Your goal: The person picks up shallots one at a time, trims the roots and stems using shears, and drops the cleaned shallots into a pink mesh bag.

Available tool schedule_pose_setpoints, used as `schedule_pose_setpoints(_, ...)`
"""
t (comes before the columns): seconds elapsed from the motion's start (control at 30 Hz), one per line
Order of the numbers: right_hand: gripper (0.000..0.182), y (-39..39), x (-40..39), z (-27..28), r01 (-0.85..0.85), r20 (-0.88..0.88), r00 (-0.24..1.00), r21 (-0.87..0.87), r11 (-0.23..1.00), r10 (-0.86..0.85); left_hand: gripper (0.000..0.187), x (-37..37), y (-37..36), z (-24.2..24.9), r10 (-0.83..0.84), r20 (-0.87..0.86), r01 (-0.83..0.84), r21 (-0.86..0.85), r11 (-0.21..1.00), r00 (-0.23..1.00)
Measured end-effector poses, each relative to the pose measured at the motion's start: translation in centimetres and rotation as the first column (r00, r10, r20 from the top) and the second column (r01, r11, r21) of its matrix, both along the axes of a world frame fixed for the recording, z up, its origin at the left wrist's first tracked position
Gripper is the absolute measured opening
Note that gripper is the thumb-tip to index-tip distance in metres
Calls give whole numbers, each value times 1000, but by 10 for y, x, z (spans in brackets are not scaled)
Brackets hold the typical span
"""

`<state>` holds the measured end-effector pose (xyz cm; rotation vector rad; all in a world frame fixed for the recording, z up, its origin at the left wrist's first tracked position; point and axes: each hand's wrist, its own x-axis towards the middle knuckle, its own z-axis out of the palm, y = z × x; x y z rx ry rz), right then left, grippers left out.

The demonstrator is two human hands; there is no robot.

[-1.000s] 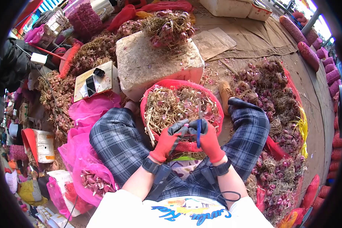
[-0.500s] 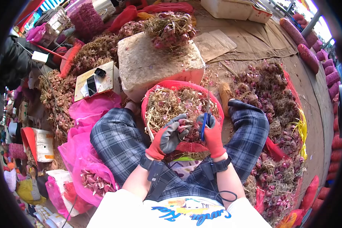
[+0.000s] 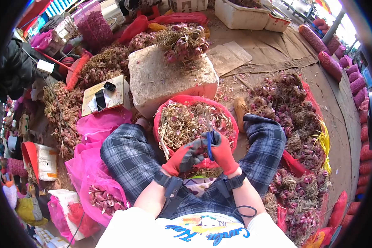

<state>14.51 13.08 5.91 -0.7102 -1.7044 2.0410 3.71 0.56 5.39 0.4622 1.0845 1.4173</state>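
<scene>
My left hand (image 3: 188, 156), in a red and grey glove, is closed over something mostly hidden by its fingers; half a second earlier a few shallot bulbs showed there. Blue-handled scissors (image 3: 211, 145) are gripped in my right hand (image 3: 222, 153), gloved the same way, with the blades pointing away from me. The two hands meet over the near rim of a red basket (image 3: 234, 142), which holds dry stalks and skins (image 3: 186, 122). To the left, peeled-looking bulbs (image 3: 105, 199) lie in a pink mesh bag (image 3: 84, 171).
Beyond the basket stands a foam block (image 3: 169, 78) with a bunch of shallots (image 3: 184, 43) on it. A phone (image 3: 100, 100) rests on a box at the left. Heaped shallots (image 3: 295, 124) line the right side. My bent legs flank the basket.
Both hands have come together; the right hand and scissors moved left and slightly nearer me. My left fingers have closed over the bulbs. The whole view has shifted a little.
</scene>
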Motion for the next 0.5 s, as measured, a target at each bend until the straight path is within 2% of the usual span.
schedule_pose_setpoints(0.07,31,2,4,1,60,-6,998,-75,995,-61,47,-6,-7,-22,121,230,-101,-96,990,966)
schedule_pose_setpoints(0.1,31,3,7,7,63,-7,998,-131,989,-64,49,-6,-3,-6,161,156,-132,-181,974,974)
schedule_pose_setpoints(0.13,31,3,10,11,64,-4,998,-188,980,-66,49,-7,-2,4,152,118,-131,-169,977,981)
schedule_pose_setpoints(0.17,30,3,13,18,20,6,1000,-13,1000,-20,50,-7,-3,12,143,82,-129,-156,979,986)
schedule_pose_setpoints(0.2,30,-2,13,24,-32,-35,999,77,996,35,51,-6,-4,16,134,46,-127,-143,982,990)
schedule_pose_setpoints(0.27,30,-8,8,36,-127,-97,983,267,955,158,47,-11,-5,-5,106,-130,-114,-61,992,986)
schedule_pose_setpoints(0.3,29,-5,6,38,-229,30,970,457,859,242,45,-11,-5,-10,116,-216,-128,-43,991,970)
schedule_pose_setpoints(0.33,30,-6,5,43,-287,214,957,600,747,196,44,-10,-7,-14,128,-302,-143,-28,989,945)
schedule_pose_setpoints(0.37,29,-9,0,42,-260,190,965,683,683,178,37,-7,-9,-18,177,-314,-180,21,983,933)
schedule_pose_setpoints(0.4,29,-11,-5,41,-231,162,973,755,614,166,31,-6,-13,-16,148,-266,-162,-33,986,952)
schedule_pose_setpoints(0.47,26,-18,-11,42,-268,199,961,830,489,190,31,-2,-12,-31,342,110,-339,-46,940,933)
schedule_pose_setpoints(0.5,25,-20,-12,42,-284,218,956,860,424,198,31,-6,-7,-63,328,256,-338,-6,941,909)
